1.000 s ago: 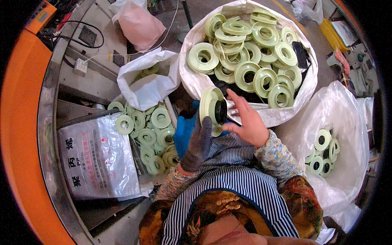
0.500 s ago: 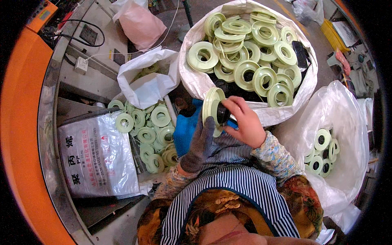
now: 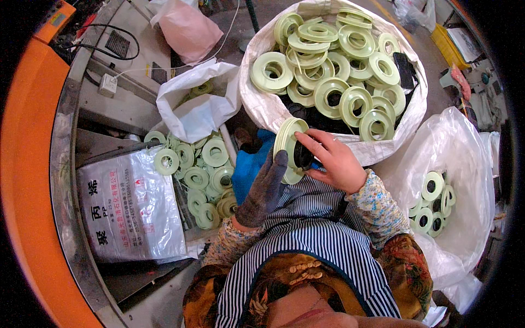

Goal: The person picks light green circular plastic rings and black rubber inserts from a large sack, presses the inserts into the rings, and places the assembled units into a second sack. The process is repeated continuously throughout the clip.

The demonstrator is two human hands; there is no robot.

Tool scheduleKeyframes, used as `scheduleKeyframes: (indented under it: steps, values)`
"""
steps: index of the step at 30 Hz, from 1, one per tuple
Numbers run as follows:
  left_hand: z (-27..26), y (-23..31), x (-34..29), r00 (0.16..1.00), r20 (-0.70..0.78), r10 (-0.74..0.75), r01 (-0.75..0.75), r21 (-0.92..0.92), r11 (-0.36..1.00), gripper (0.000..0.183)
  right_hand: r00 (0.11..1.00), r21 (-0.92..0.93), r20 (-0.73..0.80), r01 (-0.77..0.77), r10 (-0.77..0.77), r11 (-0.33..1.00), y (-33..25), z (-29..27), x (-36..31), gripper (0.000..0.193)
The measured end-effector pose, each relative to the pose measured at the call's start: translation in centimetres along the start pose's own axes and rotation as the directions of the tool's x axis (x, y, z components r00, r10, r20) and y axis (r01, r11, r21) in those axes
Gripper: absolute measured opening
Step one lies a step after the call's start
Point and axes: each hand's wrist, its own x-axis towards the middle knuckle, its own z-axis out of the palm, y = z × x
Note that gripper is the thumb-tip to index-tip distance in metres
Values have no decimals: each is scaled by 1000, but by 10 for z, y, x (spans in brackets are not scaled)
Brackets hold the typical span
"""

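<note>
In front of my apron, I hold a pale green plastic flanged ring tilted on edge. A dark round piece sits at its centre, on the right-hand face. My left hand, in a grey glove, is closed on the ring's lower left side. My right hand is bare; its fingers bend over the ring's right side, at the rim and beside the dark piece. The part of the ring under the glove is hidden. Just beyond it stands a large white woven sack heaped with similar green rings.
At the left, more green rings lie in a box beside a flattened printed sack. Behind them sits an open white bag. A clear plastic bag at the right holds several rings. An orange machine edge curves along the far left.
The held ring has turned slightly, showing more of its right-hand face. My right hand has shifted a little right and down, its index finger now reaching over the rim.
</note>
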Motion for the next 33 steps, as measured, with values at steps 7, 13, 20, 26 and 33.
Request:
scheduleKeyframes:
  steps: [7, 13, 20, 26, 33]
  values:
    - [-1, 15, 10, 993, 76, -92, 98, -76, 992, 50, 877, 47, 190, -457, 441, 888, -4, 4, 2, 88]
    - [3, 19, 9, 996, 37, -79, 81, -52, 995, 44, 992, 155, -92, -72, 87, 985, 5, 22, -13, 91]
    - [15, 13, 16, 874, 128, -469, 485, -311, 817, 51, 874, 404, 23, -453, 486, 795, 16, 45, -16, 71]
    - [42, -2, 15, 842, 67, -535, 489, -513, 705, 58, 707, 780, 298, -568, 641, 263, 31, 64, -16, 46]
    - [25, -68, 14, 888, -146, -435, 451, 104, 886, 58, 376, 790, 496, 178, 783, -586, 60, -13, -28, 66]
